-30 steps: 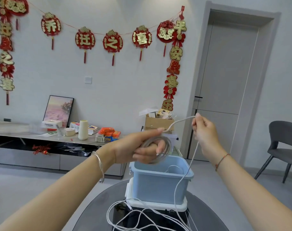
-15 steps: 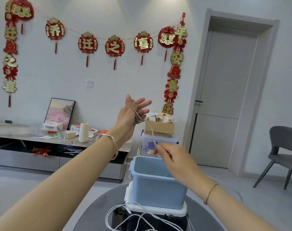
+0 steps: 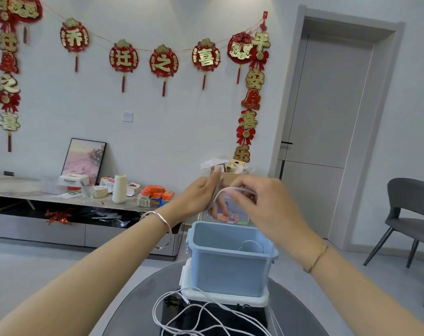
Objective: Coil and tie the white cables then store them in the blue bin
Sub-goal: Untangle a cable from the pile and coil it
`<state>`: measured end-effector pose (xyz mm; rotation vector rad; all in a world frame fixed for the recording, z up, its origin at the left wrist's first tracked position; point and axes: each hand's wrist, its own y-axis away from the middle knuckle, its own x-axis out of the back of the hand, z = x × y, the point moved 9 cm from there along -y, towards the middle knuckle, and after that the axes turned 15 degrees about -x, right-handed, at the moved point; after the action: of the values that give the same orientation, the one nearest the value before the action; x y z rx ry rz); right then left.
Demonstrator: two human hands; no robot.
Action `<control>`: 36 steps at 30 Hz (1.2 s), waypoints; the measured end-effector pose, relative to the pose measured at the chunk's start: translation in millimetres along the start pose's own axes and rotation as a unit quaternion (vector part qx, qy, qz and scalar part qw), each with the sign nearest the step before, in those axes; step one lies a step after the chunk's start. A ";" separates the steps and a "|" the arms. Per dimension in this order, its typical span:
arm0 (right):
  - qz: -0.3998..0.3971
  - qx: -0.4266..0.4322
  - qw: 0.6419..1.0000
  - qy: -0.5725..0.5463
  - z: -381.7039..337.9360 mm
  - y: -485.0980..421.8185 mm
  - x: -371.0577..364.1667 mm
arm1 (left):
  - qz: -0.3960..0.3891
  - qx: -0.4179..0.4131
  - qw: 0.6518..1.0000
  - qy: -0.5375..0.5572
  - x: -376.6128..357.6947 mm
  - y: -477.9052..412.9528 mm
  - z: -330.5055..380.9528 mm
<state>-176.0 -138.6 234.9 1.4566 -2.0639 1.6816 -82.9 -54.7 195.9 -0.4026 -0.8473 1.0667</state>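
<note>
One blue bin (image 3: 228, 270), perhaps three cables (image 3: 154, 311)

Pale blue bin (image 3: 226, 267), white cables (image 3: 206, 316), red-gold wall decorations (image 3: 163, 63).
</note>
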 end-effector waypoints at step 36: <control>-0.034 -0.109 0.974 -0.198 47.6 1.9 -14.6 | -0.058 0.020 0.998 0.003 -10.4 29.3 -36.3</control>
<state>-147.8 -168.3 206.6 1.8783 -2.2640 1.1639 -74.7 -47.0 149.4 -0.3195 -0.8319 0.9735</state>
